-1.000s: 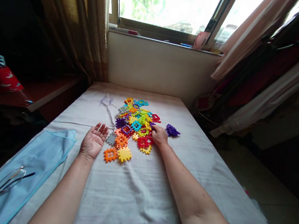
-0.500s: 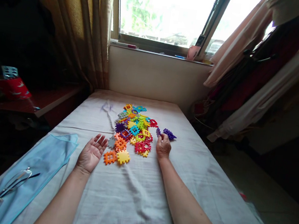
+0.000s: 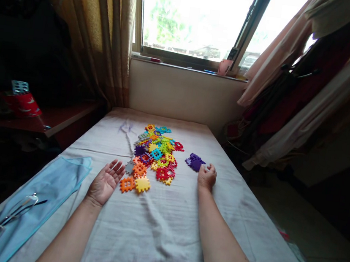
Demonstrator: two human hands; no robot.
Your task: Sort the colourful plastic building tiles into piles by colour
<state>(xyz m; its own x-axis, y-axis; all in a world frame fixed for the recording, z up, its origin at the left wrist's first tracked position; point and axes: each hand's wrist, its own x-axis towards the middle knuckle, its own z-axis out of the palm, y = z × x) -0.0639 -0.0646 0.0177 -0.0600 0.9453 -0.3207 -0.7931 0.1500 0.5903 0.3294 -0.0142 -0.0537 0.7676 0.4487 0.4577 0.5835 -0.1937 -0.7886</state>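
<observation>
Palm up on the sheet, my left hand (image 3: 104,183) lies open with nothing in it, left of the heap of colourful interlocking plastic tiles (image 3: 156,153). An orange tile (image 3: 127,184) and a yellow tile (image 3: 142,184) are the pieces nearest to it. To the right of the heap sits a small group of purple tiles (image 3: 196,162). My right hand (image 3: 206,177) is at the right edge of that purple group, its fingers curled together. Whether a piece is between those fingertips is hidden.
A bed or table under a pale sheet (image 3: 163,223) bears everything. On the left, eyeglasses (image 3: 21,210) rest on a light blue cloth (image 3: 67,175). Beyond stand a wall and window with a pink cup (image 3: 224,67) on the sill. Clothes (image 3: 287,47) hang at right.
My right hand has moved right and slightly nearer, from the left side of the purple tiles to their right edge. The purple tile it held now lies with that group. My left hand stays open.
</observation>
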